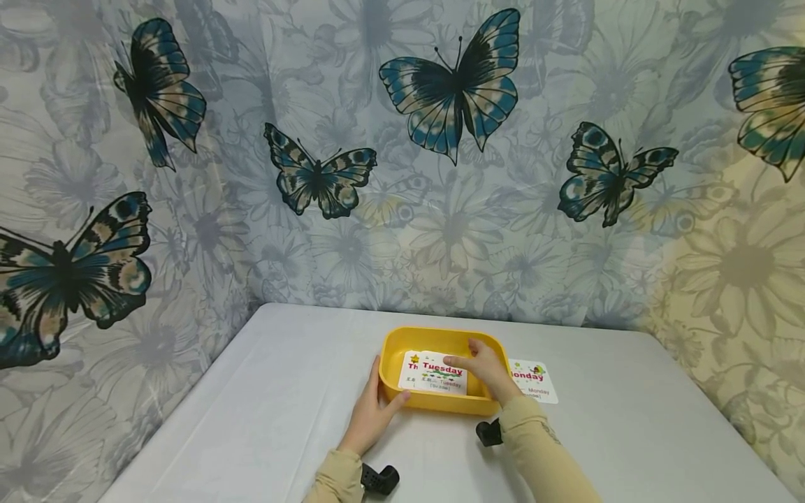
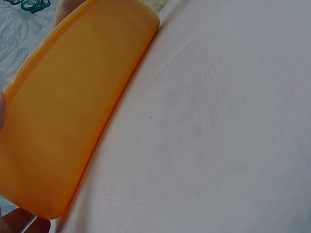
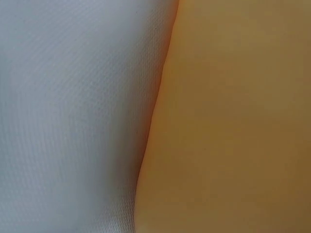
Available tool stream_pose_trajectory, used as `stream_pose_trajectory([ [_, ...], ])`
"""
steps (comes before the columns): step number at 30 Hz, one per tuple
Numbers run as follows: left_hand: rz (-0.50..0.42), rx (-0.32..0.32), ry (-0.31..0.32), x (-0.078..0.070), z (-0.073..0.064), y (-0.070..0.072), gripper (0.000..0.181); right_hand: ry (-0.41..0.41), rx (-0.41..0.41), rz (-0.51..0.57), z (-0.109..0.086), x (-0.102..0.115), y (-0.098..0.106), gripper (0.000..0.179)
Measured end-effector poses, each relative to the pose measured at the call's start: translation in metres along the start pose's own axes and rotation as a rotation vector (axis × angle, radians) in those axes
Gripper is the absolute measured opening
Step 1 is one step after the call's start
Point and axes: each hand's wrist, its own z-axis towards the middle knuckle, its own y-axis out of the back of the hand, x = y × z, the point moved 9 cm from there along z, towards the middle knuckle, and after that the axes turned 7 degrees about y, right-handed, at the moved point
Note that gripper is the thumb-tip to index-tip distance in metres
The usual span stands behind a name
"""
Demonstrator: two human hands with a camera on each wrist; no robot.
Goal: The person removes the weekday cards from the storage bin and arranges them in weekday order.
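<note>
- Btm ctr, nearest: my tan sleeves (image 1: pixel 544 443), w/ a black cam (image 1: pixel 381 480) at L wrist & another black cam (image 1: pixel 488 433) at R.
- My L hand (image 1: pixel 371 413), just above: grips tray's near-L corner, thumb on front wall, fingers along L end.
- Tray (image 1: pixel 440 403): yellow, on table, lower ctr of frame; its wall fills upper L of L-wrist view & R side of R-wrist view.
- My R hand (image 1: pixel 484 366): over tray's R side, thumb & forefinger spread apart, thumb tip over Tuesday card; can't tell if it touches. Other fingers hidden.
- Tuesday card (image 1: pixel 443 379): in tray, overlapping "Th" card (image 1: pixel 410 370) to its L.
- Monday card (image 1: pixel 536 384): on table just R of tray, L part hidden.
- Table (image 1: pixel 251 419): white, lower half.
- Wall (image 1: pixel 453 237), farthest: floral w/ blue-black butterflies (image 1: pixel 458 91), upper half.
</note>
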Motion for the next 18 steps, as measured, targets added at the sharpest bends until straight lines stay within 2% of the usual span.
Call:
stream_pose_trajectory([
  [8,0.0,-0.001,-0.006,0.001,-0.0003,-0.0005,0.096,-0.052,0.032,-0.041,0.0005,-0.0063,-0.0051,0.092],
  [18,0.007,-0.004,-0.008,-0.0009,-0.0013,-0.0006,0.095,-0.066,0.029,-0.095,0.003,-0.008,-0.0071,0.094],
])
